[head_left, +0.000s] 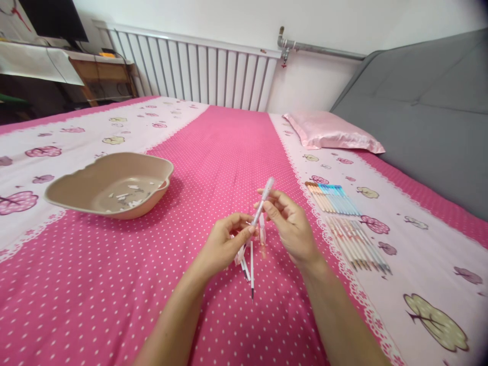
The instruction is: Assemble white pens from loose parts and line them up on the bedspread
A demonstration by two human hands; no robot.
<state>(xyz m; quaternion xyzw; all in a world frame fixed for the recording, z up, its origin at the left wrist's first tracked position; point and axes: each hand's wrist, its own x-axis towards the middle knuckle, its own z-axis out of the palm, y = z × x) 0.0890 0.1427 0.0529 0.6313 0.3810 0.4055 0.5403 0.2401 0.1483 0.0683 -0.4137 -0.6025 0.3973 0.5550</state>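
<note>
My right hand pinches a clear pen barrel that tilts up and away from me. My left hand is closed at the barrel's lower end, fingertips pinching it, and it also grips a few loose pen refills that hang down toward the pink dotted bedsheet. Both hands hover just above the sheet in the middle of the view.
A beige tray with small white bits in it lies to the left. Two rows of pens lie on the sheet at the right. A pink pillow and a grey headboard stand at the far right.
</note>
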